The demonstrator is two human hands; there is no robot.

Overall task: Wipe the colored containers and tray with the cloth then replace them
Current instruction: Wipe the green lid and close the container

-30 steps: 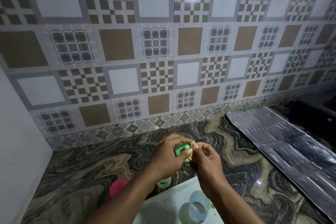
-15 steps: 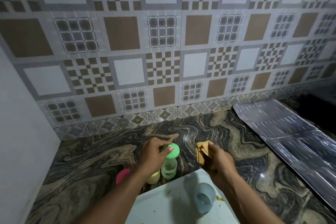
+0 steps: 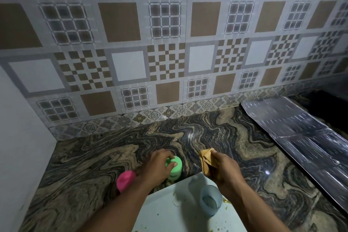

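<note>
My left hand (image 3: 157, 165) grips the lid of a green container (image 3: 175, 168) that stands on the marbled counter just beyond the tray. A pink container (image 3: 125, 181) stands to its left, partly behind my left forearm. My right hand (image 3: 224, 167) holds a bunched yellow-brown cloth (image 3: 206, 158) above the tray's far edge. The white tray (image 3: 169, 211) lies at the near edge, speckled with crumbs, and a pale blue container (image 3: 210, 200) stands on it beside my right wrist.
A tiled wall runs along the back of the counter (image 3: 94, 156). A white side wall (image 3: 20, 147) closes the left end. A shiny foil sheet (image 3: 301, 137) covers the counter at the right.
My hands have parted: the left one lowered the green container onto the counter beside the pink one, and the right one drew the cloth off to the right. The view tilted downward.
</note>
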